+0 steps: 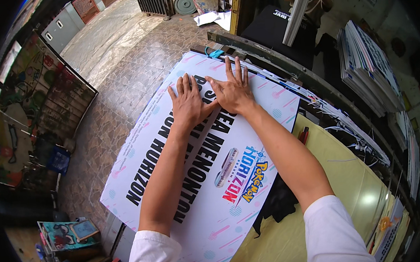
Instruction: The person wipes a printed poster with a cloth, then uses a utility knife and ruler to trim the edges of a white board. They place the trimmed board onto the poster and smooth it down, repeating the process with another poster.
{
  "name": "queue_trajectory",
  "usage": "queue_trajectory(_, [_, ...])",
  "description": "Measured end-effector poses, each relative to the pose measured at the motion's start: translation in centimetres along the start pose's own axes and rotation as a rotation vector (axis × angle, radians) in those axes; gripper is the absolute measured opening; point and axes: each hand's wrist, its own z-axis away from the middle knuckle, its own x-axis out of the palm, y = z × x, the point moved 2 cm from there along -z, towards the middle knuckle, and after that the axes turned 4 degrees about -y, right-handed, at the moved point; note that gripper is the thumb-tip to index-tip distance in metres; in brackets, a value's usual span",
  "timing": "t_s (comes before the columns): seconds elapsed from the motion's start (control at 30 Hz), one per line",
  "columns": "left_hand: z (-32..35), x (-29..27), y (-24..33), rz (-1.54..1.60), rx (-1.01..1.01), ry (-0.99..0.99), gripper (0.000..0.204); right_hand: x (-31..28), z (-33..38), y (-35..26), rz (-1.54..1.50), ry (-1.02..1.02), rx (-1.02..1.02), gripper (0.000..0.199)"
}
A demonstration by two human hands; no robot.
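We found the printed board (208, 175) beneath the left hand (188, 106) and right hand (234, 94), its long axis running near-left to far-right. Both rested palm-down, spread wide, grasping nothing; the right lay nearer the board's far edge. Forearms (167, 178) hid some lettering (138, 187); we could not see the underside

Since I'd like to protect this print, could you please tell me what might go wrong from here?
The left hand and right hand lie toward the far end of the printed panel, so its near end might shift. The black cloth at its right edge could snag. The slim red object beside that edge might get knocked.
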Motion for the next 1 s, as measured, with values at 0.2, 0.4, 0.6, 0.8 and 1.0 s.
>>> queue_trajectory(0.2, [0.1,-0.4,0.2,0.005,-0.008,-0.003,0.12,0.6,-0.4,-0.1,0.052,0.146,0.176,0.055])
queue_trajectory(0.4, [0.0,-0.4,0.4,0.016,0.004,-0.003,0.122,0.3,0.1,0.4,0.046,-0.009,0.143,0.058])
queue_trajectory(0.6, [-0.1,0.0,0.2,0.023,-0.001,0.006,0.116,-0.2,0.3,0.2,-0.057,-0.087,-0.158,0.053])
queue_trajectory(0.8, [-0.1,-0.1,0.1,-0.006,0.004,-0.013,0.111,-0.7,0.2,-0.2,-0.055,-0.103,-0.079,0.057])
queue_trajectory(1.0, [0.1,-0.5,0.4,-0.01,0.003,-0.011,0.114,0.6,-1.6,-0.3,-0.08,0.021,0.286,0.069])
